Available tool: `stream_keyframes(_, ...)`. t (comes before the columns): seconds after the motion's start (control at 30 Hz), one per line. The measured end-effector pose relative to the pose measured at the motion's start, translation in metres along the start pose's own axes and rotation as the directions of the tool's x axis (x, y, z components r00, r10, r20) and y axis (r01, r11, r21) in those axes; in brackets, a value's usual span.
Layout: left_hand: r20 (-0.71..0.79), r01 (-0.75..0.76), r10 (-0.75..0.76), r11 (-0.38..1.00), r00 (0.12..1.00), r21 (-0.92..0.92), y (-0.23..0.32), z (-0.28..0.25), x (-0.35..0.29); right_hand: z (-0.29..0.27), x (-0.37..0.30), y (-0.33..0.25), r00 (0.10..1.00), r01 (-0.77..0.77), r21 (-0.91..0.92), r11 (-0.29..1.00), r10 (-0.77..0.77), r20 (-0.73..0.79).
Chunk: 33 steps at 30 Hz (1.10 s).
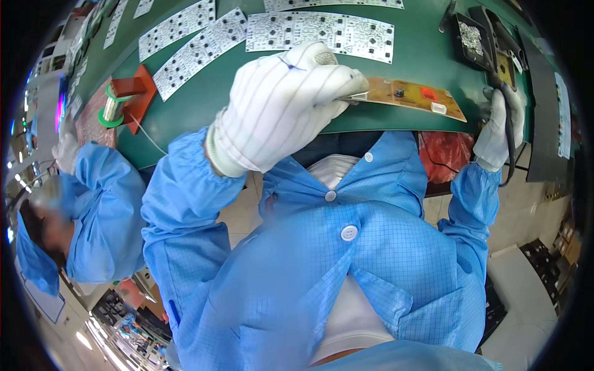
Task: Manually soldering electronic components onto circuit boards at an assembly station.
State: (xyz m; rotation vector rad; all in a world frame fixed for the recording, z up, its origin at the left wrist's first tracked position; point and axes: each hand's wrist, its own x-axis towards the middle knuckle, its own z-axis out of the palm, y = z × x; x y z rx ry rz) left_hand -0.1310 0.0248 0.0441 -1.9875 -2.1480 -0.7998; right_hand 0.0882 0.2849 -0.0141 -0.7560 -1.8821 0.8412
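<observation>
My left hand (pixel 281 108), in a white striped glove, is closed on the left end of a brown circuit board (pixel 387 91). The board is held tilted above the table's near edge. On its face sit a red part, a white block and a small dark part. At the far right my right hand (pixel 495 127), also gloved, is closed round the dark handle of a soldering iron (pixel 495 79) beside its stand (pixel 502 42). A black cable (pixel 511 145) hangs down past this hand. The iron's tip is hidden.
White circuit board panels (pixel 320 32) lie across the back of the green table (pixel 247 74). A solder wire spool (pixel 113 106) sits on a red-brown holder (pixel 146 93) at left. A black tray (pixel 461 52) holds silvery bits. Another person (pixel 102 210) works at the left.
</observation>
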Motion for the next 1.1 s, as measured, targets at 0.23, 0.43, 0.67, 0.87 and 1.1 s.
stream_keyframes(0.23, 0.004, 0.097, -0.099, 0.982, 0.995, 0.16, 0.011, 0.008, -0.011, 0.015, -0.024, -0.017, 0.924, 0.03, 0.112, 0.993, -0.071, 0.377)
stream_keyframes(0.43, 0.021, 0.095, -0.102, 0.972, 0.995, 0.215, 0.033, 0.009, -0.007, 0.031, -0.035, -0.03, 0.834, 0.402, 0.036, 0.915, -0.382, 0.399)
stream_keyframes(0.67, -0.065, 0.043, -0.033, 0.987, 0.997, 0.157, 0.026, 0.012, -0.01, 0.027, -0.037, -0.044, 0.819, 0.522, 0.046, 0.852, -0.516, 0.252)
stream_keyframes(0.87, -0.174, 0.029, -0.016, 0.997, 0.985, 0.068, 0.008, 0.013, -0.02, 0.034, -0.031, -0.071, 0.772, 0.601, -0.06, 0.797, -0.559, 0.303)
stream_keyframes(1.1, -0.312, 0.331, -0.345, 0.938, 0.885, -0.098, -0.017, -0.035, -0.06, 0.048, -0.039, -0.041, 0.918, 0.184, 0.149, 0.972, -0.224, 0.327)
